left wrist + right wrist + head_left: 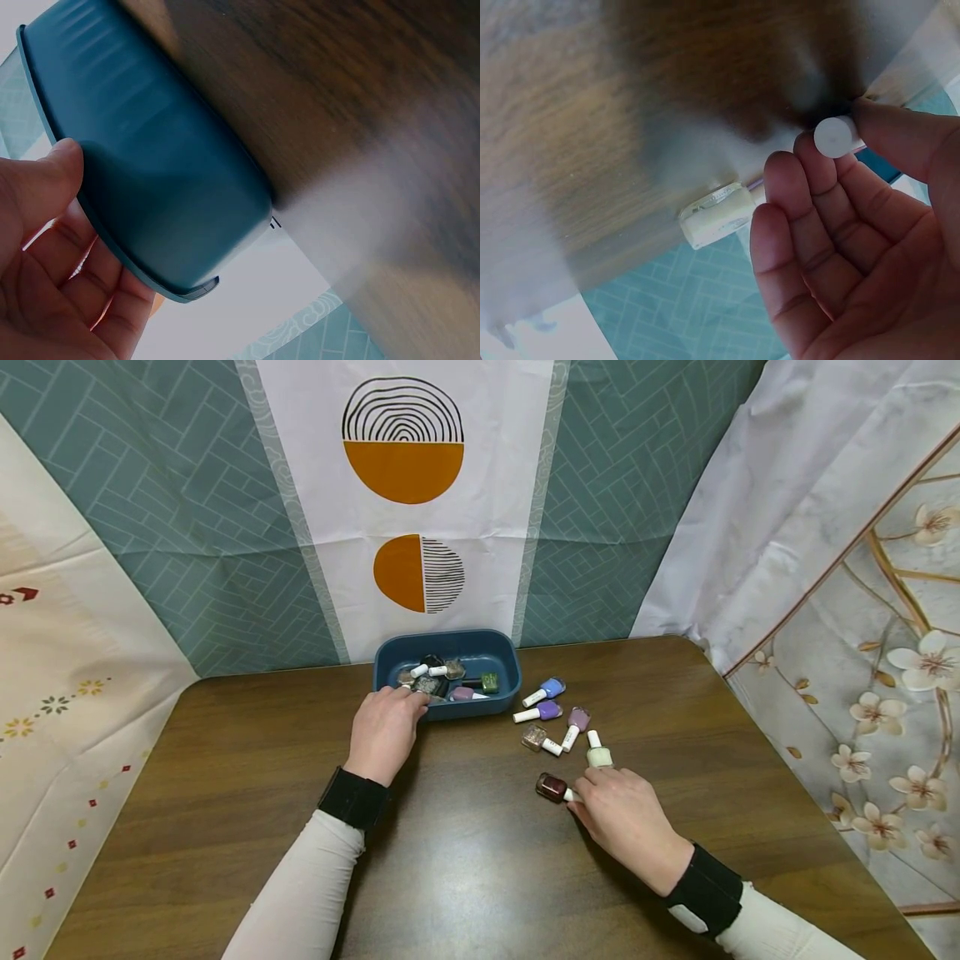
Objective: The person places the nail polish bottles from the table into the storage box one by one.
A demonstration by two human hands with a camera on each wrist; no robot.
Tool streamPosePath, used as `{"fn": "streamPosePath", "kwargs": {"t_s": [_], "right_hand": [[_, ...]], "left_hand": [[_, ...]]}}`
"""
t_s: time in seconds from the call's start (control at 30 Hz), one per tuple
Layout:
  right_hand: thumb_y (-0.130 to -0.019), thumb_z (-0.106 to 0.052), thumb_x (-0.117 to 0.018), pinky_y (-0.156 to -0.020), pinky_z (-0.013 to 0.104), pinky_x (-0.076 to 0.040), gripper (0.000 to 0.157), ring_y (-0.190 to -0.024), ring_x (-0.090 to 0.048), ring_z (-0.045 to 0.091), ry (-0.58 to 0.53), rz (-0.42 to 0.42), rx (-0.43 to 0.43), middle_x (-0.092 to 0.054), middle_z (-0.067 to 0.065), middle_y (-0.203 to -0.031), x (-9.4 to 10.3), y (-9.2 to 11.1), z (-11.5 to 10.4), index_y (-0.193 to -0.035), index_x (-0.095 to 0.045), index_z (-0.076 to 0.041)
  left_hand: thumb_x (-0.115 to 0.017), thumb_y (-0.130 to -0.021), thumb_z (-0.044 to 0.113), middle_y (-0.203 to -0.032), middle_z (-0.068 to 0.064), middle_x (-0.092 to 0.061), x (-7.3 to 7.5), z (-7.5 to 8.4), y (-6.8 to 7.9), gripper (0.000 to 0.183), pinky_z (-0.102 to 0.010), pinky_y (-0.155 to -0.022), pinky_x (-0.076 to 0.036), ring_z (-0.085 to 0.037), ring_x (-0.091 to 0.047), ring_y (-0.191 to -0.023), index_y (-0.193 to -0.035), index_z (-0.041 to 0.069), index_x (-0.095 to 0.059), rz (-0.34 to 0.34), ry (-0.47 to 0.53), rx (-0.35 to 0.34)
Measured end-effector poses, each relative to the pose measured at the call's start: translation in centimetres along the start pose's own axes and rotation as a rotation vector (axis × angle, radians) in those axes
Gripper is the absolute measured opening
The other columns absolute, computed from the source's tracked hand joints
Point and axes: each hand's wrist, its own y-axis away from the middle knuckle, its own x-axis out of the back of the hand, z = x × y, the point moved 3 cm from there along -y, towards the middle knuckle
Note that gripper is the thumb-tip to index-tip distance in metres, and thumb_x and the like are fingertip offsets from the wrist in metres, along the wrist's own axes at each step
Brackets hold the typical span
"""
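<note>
My left hand [385,732] grips the near rim of a blue plastic bin [486,708]; in the left wrist view the thumb presses its outer wall [150,150] and the fingers go over the rim. Inside the bin lie several nail polish bottles, among them a green glitter one [490,682]. My right hand [626,817] pinches the white cap [835,137] of a dark red nail polish bottle [551,787] between thumb and index finger. Just beyond that hand is a pale cream nail polish bottle [599,756], seen close by the fingers in the right wrist view.
Right of the bin lie a blue bottle [553,687], a purple one [550,710], a mauve one [579,718] and a glitter one [534,737]. The brown wooden table [247,760] meets hanging cloths [600,527] at its back and sides.
</note>
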Motion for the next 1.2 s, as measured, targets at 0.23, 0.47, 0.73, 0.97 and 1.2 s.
{"fn": "streamPosePath", "kwargs": {"t_s": [0.23,0.47,0.73,0.97,1.2], "right_hand": [[-0.085,-0.023,-0.098,-0.064,0.037,-0.053,0.026,-0.073,-0.065,0.018,0.002,0.024,0.011,-0.067,-0.002,-0.08,0.0,0.1,-0.1,-0.088,-0.074,-0.012],[-0.084,-0.022,-0.098,-0.064,0.036,-0.053,0.025,-0.075,-0.066,0.018,0.001,0.041,0.022,-0.069,-0.002,-0.082,0.2,0.1,-0.2,-0.089,-0.075,-0.011],[-0.086,-0.02,-0.098,-0.061,0.034,-0.05,0.024,-0.071,-0.063,0.018,-0.004,0.023,0.02,-0.065,-0.002,-0.078,0.7,-0.3,-0.2,-0.088,-0.075,-0.011],[-0.09,-0.021,-0.095,-0.059,0.03,-0.044,0.021,-0.067,-0.056,0.015,-0.008,-0.016,0.016,-0.064,-0.001,-0.077,1.2,-1.0,-0.2,-0.089,-0.077,-0.01],[-0.091,-0.021,-0.094,-0.062,0.031,-0.046,0.021,-0.069,-0.054,0.017,-0.029,0.019,0.026,-0.063,0.0,-0.08,1.8,-1.8,-0.1,-0.094,-0.078,-0.009]], "left_hand": [[-0.08,-0.104,0.012,-0.102,-0.011,-0.081,0.0,-0.1,0.1,0.015,-0.046,-0.083,-0.057,-0.031,-0.068,-0.087,-0.117,0.007,-0.085,-0.007,0.004,0.005],[-0.08,-0.104,0.012,-0.101,-0.011,-0.081,0.0,-0.1,0.1,0.015,-0.047,-0.084,-0.057,-0.031,-0.068,-0.087,-0.117,0.007,-0.085,-0.009,0.004,0.006],[-0.079,-0.104,0.013,-0.103,-0.011,-0.081,0.0,-0.2,0.1,0.016,-0.046,-0.085,-0.057,-0.031,-0.068,-0.088,-0.118,0.007,-0.085,-0.014,0.001,0.01],[-0.077,-0.106,0.014,-0.104,-0.012,-0.081,0.0,-0.1,0.0,0.016,-0.047,-0.086,-0.056,-0.032,-0.069,-0.092,-0.118,0.006,-0.084,-0.017,-0.004,0.01],[-0.077,-0.105,0.013,-0.104,-0.012,-0.081,0.0,-0.1,0.0,0.016,-0.047,-0.086,-0.056,-0.032,-0.069,-0.092,-0.118,0.006,-0.085,-0.012,-0.005,0.005]]}}
